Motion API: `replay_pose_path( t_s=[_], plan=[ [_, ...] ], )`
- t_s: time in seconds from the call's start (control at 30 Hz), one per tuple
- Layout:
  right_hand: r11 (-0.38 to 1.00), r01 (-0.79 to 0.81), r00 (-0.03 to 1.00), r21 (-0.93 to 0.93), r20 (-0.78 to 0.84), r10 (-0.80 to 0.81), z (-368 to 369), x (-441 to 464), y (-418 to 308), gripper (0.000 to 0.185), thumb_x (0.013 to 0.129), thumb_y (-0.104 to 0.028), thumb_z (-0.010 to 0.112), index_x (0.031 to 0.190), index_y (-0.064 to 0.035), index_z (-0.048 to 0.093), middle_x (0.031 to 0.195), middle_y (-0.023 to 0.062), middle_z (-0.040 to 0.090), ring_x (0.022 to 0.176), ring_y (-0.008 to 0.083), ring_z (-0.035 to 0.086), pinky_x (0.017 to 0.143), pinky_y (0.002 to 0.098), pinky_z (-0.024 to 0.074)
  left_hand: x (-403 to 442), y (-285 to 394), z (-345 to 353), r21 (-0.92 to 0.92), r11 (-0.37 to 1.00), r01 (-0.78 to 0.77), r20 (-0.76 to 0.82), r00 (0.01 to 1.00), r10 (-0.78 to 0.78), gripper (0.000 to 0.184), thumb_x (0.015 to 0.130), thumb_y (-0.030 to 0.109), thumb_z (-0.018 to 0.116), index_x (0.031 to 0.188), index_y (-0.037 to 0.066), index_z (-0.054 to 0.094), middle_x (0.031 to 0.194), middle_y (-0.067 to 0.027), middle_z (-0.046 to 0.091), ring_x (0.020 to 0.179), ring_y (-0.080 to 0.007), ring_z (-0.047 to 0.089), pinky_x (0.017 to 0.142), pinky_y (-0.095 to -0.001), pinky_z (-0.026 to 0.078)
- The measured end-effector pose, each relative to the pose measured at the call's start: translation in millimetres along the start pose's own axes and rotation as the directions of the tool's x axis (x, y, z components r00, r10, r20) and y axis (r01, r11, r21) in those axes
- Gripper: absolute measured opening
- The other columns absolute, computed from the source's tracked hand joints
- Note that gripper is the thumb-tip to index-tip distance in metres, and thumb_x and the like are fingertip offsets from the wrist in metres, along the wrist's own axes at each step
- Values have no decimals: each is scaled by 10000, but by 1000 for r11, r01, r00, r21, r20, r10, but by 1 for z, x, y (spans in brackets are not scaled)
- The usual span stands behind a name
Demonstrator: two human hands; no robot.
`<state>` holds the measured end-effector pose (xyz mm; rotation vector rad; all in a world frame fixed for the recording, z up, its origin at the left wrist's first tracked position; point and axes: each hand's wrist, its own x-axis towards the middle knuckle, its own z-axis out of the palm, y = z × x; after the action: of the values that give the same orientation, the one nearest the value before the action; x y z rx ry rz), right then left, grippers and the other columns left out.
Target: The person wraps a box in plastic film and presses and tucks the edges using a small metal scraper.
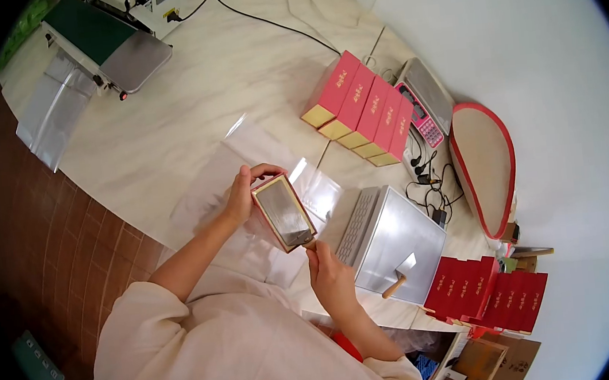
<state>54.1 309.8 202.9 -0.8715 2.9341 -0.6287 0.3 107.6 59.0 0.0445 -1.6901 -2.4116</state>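
Note:
My left hand (245, 196) is wrapped round the upper left side of an open red box with a gold-coloured rim (277, 237), held tilted above the table. Inside the box shows a greyish, shiny surface (279, 205) that looks like clear film. My right hand (332, 274) is closed at the box's lower right corner, pinching what looks like a small tool with a dark greyish end (297, 238); its exact kind is unclear. Under the box lie clear plastic bags (319, 194).
A row of red-and-gold boxes (359, 111) stands beyond, beside a scale (424, 101). A metal tray (400, 236) carries a wooden-handled scraper (399, 277). More red boxes (468, 288) sit at right, near a red-rimmed basket (485, 165). A machine (103, 44) stands far left.

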Motion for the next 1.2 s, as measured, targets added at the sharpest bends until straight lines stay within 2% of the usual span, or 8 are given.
replay_pose_path(
  t_s=[0.07, 0.37, 0.6, 0.73, 0.8, 0.9, 1.07, 1.2],
  plan=[
    [1000, -4, 999, -19, 34, 4, 0, 5, 0, 105, 936, -118, 604, 948, -46, 529, 714, 152, 611, 566, 351, 604, 476, 427, 459, -1, -1, 2, -115, 992, 45, 1, 999, -45, 927, 930, 740, 116, 1112, -3, 639, 1037, -85, 653, 1004, -170, 573, 948, -327, 419],
    [997, -2, 997, -71, 80, 7, -1, 6, 2, 144, 953, -151, 583, 909, -53, 487, 715, 141, 599, 564, 354, 593, 458, 427, 450, 2, 5, 0, -8, 1000, -3, -9, 1000, 3, 915, 931, 737, 138, 1086, -6, 649, 1016, -102, 663, 970, -176, 600, 898, -317, 454],
    [993, -11, 994, -114, 103, 23, -1, 9, 0, 159, 960, -179, 580, 912, -62, 483, 715, 123, 603, 560, 337, 596, 446, 418, 450, 2, -5, 2, -111, 994, -2, -43, 999, -3, 892, 964, 678, 131, 1028, -25, 676, 967, -96, 688, 926, -183, 621, 876, -309, 460],
    [996, -26, 993, -88, 110, 36, -1, 2, 6, 157, 961, -189, 581, 919, -69, 488, 725, 116, 609, 556, 336, 593, 438, 420, 444, 3, -4, -1, -34, 999, -21, -65, 998, 19, 878, 966, 669, 141, 1027, -26, 674, 967, -99, 688, 921, -187, 623, 878, -310, 460],
    [997, 35, 998, -72, 61, -30, -2, 1, 9, 166, 965, -214, 575, 934, -72, 494, 679, 93, 568, 532, 275, 597, 434, 380, 452, 4, -14, -2, -83, 997, 4, -77, 997, -11, 861, 974, 650, 146, 1032, -30, 671, 976, -106, 687, 932, -195, 621, 886, -318, 461],
    [998, -23, 997, -51, 67, 27, 0, 6, 6, 166, 970, -214, 566, 920, -76, 487, 734, 101, 612, 536, 326, 587, 426, 411, 448, 3, -19, 0, -192, 981, 22, -93, 995, -41, 852, 976, 644, 151, 1027, -29, 672, 989, -108, 685, 953, -200, 615, 901, -327, 460],
    [997, -31, 997, -76, 75, 36, -2, -1, 8, 175, 973, -230, 558, 942, -71, 490, 691, 93, 591, 534, 298, 592, 435, 389, 457, 3, -18, -9, -86, 996, 30, -71, 997, -36, 863, 957, 684, 161, 1053, -16, 657, 1030, -97, 672, 978, -182, 607, 899, -313, 463],
    [995, -13, 995, -102, 99, 23, 0, 1, 10, 181, 970, -234, 559, 978, -65, 496, 664, 99, 593, 550, 265, 614, 448, 355, 465, 4, -9, -3, -140, 989, 51, -31, 998, -56, 872, 944, 711, 158, 1083, -3, 639, 1022, -80, 664, 941, -168, 603, 874, -304, 464]
  ],
)
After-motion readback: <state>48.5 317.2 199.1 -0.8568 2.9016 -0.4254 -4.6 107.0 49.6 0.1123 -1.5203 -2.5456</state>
